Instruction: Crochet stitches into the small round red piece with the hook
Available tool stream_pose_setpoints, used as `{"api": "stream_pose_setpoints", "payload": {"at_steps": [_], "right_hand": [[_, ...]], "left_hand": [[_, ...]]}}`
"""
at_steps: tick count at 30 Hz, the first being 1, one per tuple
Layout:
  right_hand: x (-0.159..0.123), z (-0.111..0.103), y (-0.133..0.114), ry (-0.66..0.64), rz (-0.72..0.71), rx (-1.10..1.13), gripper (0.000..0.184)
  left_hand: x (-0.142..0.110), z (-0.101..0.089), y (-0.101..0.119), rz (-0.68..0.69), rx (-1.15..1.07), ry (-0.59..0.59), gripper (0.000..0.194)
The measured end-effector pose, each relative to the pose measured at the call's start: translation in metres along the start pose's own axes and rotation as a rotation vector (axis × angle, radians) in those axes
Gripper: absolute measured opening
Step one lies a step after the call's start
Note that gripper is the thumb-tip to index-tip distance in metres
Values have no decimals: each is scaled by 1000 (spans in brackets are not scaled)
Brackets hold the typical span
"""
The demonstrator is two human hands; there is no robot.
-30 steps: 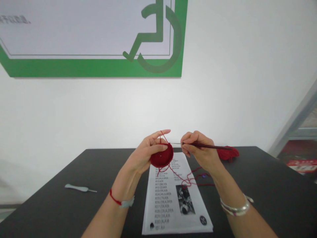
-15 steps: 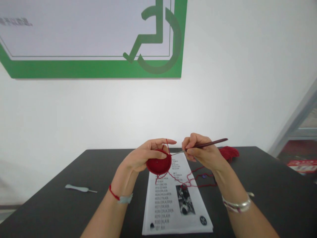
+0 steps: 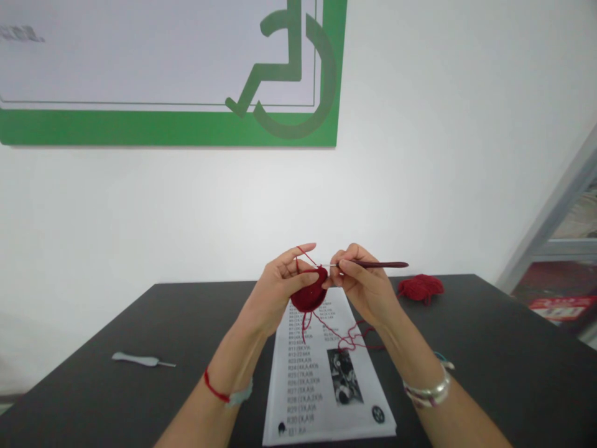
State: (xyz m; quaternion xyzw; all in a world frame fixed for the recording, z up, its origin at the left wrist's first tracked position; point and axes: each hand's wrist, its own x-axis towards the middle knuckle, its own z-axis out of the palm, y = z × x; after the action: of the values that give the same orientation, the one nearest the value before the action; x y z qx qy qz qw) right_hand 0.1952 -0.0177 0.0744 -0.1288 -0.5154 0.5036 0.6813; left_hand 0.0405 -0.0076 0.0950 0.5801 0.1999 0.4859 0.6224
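My left hand (image 3: 282,286) pinches a round, dark red crochet piece (image 3: 308,298) between thumb and fingers. A strand of red yarn (image 3: 305,254) runs over its raised index finger. Held like a pencil in my right hand (image 3: 364,280) is a crochet hook (image 3: 380,265) with a dark red handle. Its metal tip meets the top edge of the piece. Loose yarn tails hang from the piece down over a printed pattern sheet (image 3: 321,398). At the right, behind my right hand, lies a ball of red yarn (image 3: 421,287).
A second hook with a pale grey handle (image 3: 140,359) lies on the left of the black table (image 3: 196,323). The white wall (image 3: 420,186) rises behind the table, with a green-edged sign (image 3: 177,127) on it. At the far right are shelves (image 3: 562,274).
Both hands have risen slightly and come closer together. The crochet piece has tilted and moved up to the right, and the hook has swung from slanted to nearly level.
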Motion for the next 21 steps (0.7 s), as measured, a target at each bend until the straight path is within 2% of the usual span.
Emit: {"api": "stream_pose_setpoints", "payload": {"at_steps": [8,13,21], "right_hand": [[0,-14,-4,-128,-103,-142,13],[-6,-16,-4,-106,-220,-356,12],[-17,-3,-5,-74,-426,-733,13]], "left_hand": [[0,-2,1,54,42,62,38],[-2,3,2,79,77,134,40],[-4,11,5,143,126,215,39]]}}
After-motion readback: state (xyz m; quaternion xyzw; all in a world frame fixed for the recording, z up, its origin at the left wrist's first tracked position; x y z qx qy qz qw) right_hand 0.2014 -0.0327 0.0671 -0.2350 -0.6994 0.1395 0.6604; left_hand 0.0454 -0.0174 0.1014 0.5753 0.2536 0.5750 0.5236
